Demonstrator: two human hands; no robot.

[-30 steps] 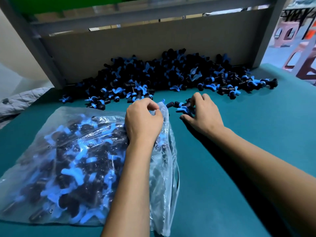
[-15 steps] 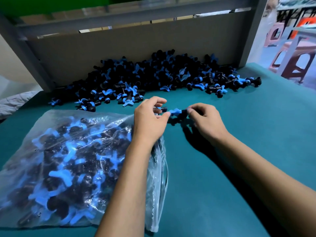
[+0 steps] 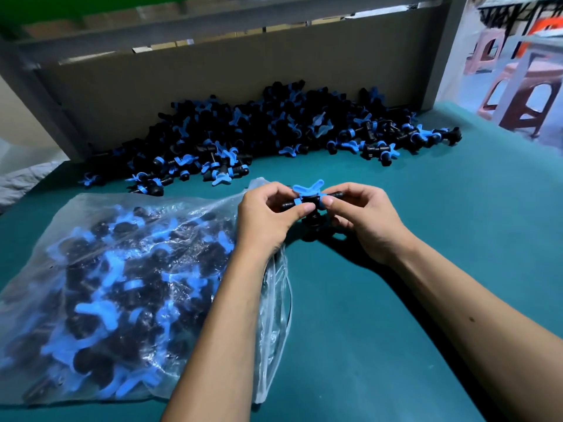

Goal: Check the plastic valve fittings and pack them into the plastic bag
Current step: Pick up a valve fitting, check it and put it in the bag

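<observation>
1. A black valve fitting (image 3: 307, 202) with a blue winged handle sits between the two hands, lifted just above the teal table (image 3: 426, 239).
2. The left hand (image 3: 268, 214) pinches the fitting's left end, thumb and fingers curled round it.
3. The right hand (image 3: 362, 217) grips the fitting's right end the same way; the two hands are close together, almost thumb to thumb.
4. The plastic bag (image 3: 122, 269) lies on the table under the left forearm, already well filled with black and blue fittings, its mouth just below the left hand.
5. A pile of loose fittings (image 3: 274, 132) lies farther back, against the cardboard wall (image 3: 213, 77), well apart from the hands.
</observation>
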